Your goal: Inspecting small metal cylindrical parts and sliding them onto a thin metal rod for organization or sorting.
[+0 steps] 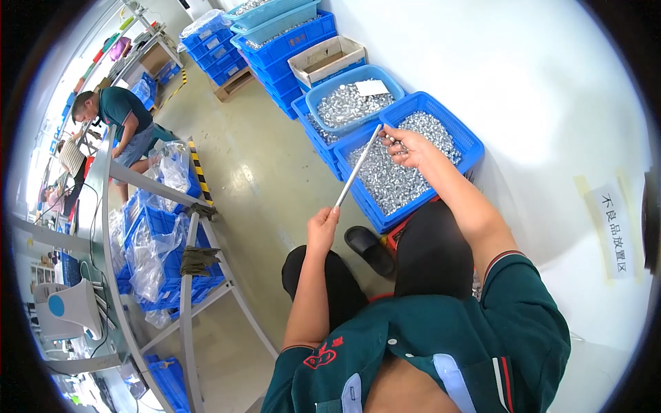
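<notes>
A thin, straight silver rod (358, 167) slants up and to the right between my hands. Its lower end sits in the closed fingers of my left hand (322, 228). At the rod's upper end, my right hand (407, 146) has its fingers curled, with what look like small silver metal parts among them. Both hands are in front of a blue plastic basket (469, 141), the right one over its contents. Many small silver metal parts (397, 184) fill this basket. Exactly how the right fingertips meet the rod is too small to tell.
Behind the basket stands a light-blue tub (395, 88) of similar parts, then a box (344, 51) and stacked blue crates (275, 76) along the white wall. To the left are a metal-framed bench (186, 303) and plastic-lined crates (162, 275). A co-worker (127, 113) bends there.
</notes>
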A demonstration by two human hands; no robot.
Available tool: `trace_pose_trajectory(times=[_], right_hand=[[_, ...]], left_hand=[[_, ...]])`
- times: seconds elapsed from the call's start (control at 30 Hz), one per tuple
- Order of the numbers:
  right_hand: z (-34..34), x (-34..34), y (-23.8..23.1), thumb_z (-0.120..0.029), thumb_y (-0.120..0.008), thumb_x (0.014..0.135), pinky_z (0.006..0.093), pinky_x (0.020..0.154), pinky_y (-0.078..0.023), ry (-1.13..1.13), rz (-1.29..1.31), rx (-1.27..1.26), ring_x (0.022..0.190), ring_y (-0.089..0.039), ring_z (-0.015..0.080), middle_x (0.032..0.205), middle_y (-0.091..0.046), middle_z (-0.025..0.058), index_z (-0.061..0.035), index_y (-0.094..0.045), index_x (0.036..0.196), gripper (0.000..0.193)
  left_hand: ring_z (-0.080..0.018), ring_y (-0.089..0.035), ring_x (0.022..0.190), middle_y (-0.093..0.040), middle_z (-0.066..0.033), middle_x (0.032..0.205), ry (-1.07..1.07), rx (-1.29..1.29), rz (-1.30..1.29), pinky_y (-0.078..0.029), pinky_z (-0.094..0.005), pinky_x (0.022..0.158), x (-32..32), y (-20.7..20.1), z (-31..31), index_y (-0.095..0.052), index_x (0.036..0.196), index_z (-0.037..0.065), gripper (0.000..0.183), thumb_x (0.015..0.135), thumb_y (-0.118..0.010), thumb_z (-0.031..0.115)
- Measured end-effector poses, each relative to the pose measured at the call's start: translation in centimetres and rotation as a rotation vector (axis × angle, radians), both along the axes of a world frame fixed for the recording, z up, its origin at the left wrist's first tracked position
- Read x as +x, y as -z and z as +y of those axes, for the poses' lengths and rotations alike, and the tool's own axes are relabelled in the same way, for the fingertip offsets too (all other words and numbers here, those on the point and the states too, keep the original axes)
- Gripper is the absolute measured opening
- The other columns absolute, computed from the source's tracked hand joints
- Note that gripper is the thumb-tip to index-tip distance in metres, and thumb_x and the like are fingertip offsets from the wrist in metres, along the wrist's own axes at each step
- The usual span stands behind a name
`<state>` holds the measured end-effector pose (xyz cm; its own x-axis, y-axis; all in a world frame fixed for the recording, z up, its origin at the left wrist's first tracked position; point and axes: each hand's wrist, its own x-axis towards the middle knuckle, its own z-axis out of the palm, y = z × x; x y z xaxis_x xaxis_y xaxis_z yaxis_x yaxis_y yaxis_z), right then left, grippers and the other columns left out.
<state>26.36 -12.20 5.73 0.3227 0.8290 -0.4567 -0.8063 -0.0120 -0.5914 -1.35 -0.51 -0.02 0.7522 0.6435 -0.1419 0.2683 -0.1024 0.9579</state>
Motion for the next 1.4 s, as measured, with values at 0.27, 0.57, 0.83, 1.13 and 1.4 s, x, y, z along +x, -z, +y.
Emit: trace_pose_trajectory(times=[0.27, 0.57, 0.83, 1.13, 1.4], right_hand=[[-0.1, 0.4, -0.4, -0.027, -0.057, 0.085, 0.0170, 0.033, -0.023, 0.079, 0.112, 0.088, 0.044, -0.037, 0.0045, 0.064, -0.046, -0.0009, -0.0059, -0.051, 0.091, 0.023], [-0.1, 0.0, -1.5, -0.029, -0.058, 0.084, 0.0172, 0.032, -0.023, -0.008, 0.020, 0.031, 0.039, -0.034, 0.0032, 0.055, -0.043, -0.0031, -0.0046, -0.052, 0.090, 0.026], [1.3, -2.5, -2.8, -0.038, -0.050, 0.087, 0.0141, 0.033, -0.022, -0.172, -0.289, -0.007, 0.044, -0.033, 0.0008, 0.063, -0.042, -0.0039, -0.0036, -0.055, 0.097, 0.036], [0.5, -0.3, -0.1, -0.010, -0.045, 0.086, 0.0145, 0.033, -0.026, -0.035, 0.119, -0.090, 0.048, -0.040, 0.0047, 0.076, -0.048, 0.0075, 0.0027, -0.049, 0.096, 0.016], [-0.1, 0.4, -0.5, -0.026, -0.059, 0.084, 0.0161, 0.034, -0.022, 0.015, 0.083, 0.136, 0.044, -0.035, 0.0031, 0.067, -0.045, 0.0005, -0.0050, -0.048, 0.084, 0.023]], left_hand=[[-0.0050, -0.033, 0.050, -0.037, 0.0049, 0.053, 0.012, 0.079, 0.049, -0.027, -0.0233, 0.045, 0.0, -0.3, -0.1, -0.048, 0.062, 0.005, 0.035, 0.085, -0.055, 0.030], [-0.0054, -0.032, 0.051, -0.035, 0.0054, 0.054, 0.025, 0.064, 0.031, -0.027, -0.0239, 0.045, 0.0, -0.6, -0.3, -0.047, 0.061, 0.005, 0.036, 0.086, -0.054, 0.030], [-0.0044, -0.032, 0.049, -0.036, 0.0055, 0.053, -0.034, 0.001, 0.020, -0.026, -0.0225, 0.044, 0.3, -0.2, 0.0, -0.048, 0.063, 0.006, 0.035, 0.086, -0.053, 0.030], [-0.0037, -0.030, 0.047, -0.034, 0.0066, 0.052, -0.061, -0.116, -0.020, -0.023, -0.0219, 0.043, 0.2, -0.7, -0.1, -0.047, 0.063, 0.007, 0.034, 0.087, -0.053, 0.029], [-0.0036, -0.029, 0.047, -0.035, 0.0065, 0.052, -0.005, -0.020, -0.024, -0.023, -0.0219, 0.043, 0.0, -0.3, 0.0, -0.047, 0.062, 0.007, 0.034, 0.086, -0.053, 0.029]])
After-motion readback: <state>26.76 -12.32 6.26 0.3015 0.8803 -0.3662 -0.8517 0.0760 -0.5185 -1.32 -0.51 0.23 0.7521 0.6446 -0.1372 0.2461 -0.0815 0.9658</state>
